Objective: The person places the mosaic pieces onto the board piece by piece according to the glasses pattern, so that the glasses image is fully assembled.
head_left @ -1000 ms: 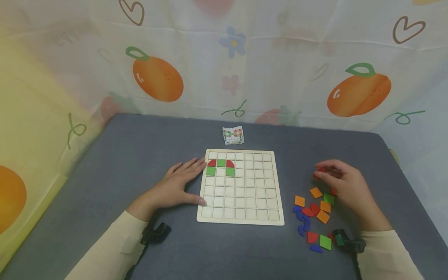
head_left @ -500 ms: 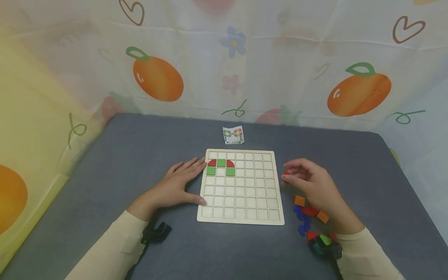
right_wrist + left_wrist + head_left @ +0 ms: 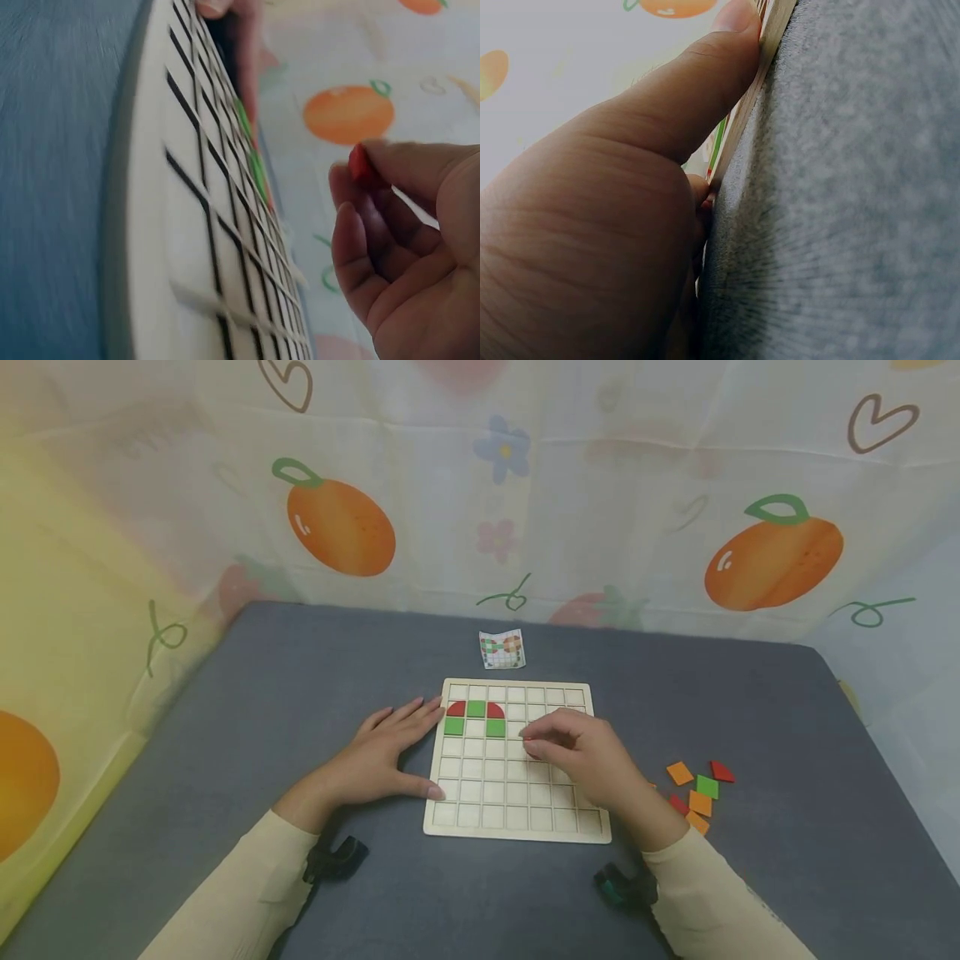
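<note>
A pale wooden grid board (image 3: 517, 836) lies on the table. Set in its upper left cells are red quarter-circle tiles (image 3: 496, 710) and green square tiles (image 3: 453, 726). My left hand (image 3: 381, 758) rests at the board's left edge, fingers straight and spread; in the left wrist view its thumb (image 3: 705, 82) touches the board's side. Over the board's middle, my right hand (image 3: 588, 758) pinches a small red tile (image 3: 361, 166) between thumb and fingertips, clear of the surface in the right wrist view. Most of that tile's outline is covered by the fingers.
To the right lie loose tiles: an orange square (image 3: 679, 772), a green square (image 3: 707, 787) and a red piece (image 3: 722, 771), among several others partly hidden by the right forearm. A small printed pattern card (image 3: 502, 649) sits behind the board. A patterned curtain (image 3: 420, 527) hangs beyond the table.
My right hand has moved left from beside the loose tiles to above the board, carrying the red tile. The left hand stays in place at the board's edge.
</note>
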A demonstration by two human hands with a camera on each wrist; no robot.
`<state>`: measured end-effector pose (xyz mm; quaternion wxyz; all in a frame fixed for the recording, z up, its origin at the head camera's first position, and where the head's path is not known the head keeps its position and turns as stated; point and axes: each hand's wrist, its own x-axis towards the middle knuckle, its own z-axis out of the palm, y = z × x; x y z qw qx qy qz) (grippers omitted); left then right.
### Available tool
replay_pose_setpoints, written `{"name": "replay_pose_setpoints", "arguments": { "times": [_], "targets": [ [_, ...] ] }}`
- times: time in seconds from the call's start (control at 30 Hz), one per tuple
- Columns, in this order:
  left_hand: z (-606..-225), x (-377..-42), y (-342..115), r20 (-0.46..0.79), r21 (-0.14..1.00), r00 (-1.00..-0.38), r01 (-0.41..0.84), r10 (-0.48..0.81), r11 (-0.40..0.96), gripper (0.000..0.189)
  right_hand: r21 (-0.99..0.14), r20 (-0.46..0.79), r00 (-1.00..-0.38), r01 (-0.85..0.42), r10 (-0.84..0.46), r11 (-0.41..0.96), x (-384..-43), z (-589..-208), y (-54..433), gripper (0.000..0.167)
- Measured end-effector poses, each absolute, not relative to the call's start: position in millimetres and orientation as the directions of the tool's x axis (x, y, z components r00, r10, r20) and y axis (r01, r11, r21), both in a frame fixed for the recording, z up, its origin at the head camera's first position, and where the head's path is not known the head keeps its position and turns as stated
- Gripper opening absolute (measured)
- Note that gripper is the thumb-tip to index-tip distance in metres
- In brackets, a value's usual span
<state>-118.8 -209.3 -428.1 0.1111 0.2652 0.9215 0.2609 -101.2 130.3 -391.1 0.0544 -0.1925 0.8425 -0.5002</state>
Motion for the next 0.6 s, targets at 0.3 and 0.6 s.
{"name": "replay_pose_setpoints", "arguments": {
  "times": [0.3, 0.6],
  "targets": [
    [-428.0, -119.4, -210.7, -0.045, 0.541, -0.827, 0.451, 0.56, 0.71, 0.121, -0.871, 0.011, -0.925, -0.196, -0.381, 0.45, -105.3, -398.9, 81.8, 0.006],
    [-427.2, -119.9, -210.8, -0.028, 0.544, -0.82, 0.467, 0.572, 0.697, 0.12, -0.885, -0.037, -0.934, -0.134, -0.355, 0.446, -110.7, -407.4, 47.9, 0.008]
  ]
}}
